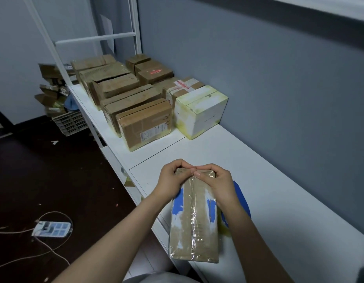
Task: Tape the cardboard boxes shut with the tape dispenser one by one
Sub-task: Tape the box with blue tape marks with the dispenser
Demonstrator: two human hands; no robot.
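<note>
Both hands, left hand (170,181) and right hand (214,183), pinch the far end of the cardboard box (194,219) on the near table (279,201); press the clear tape flat over that edge, smoothing outward.

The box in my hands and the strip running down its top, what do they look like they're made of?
Box: brown cardboard by the look of it, matte and scuffed, with torn blue and white patches. Strip: seemingly clear plastic packing tape, glossy, wrinkled, catching light along the seam. Both hands, left and right, press it down at the far end.
</note>
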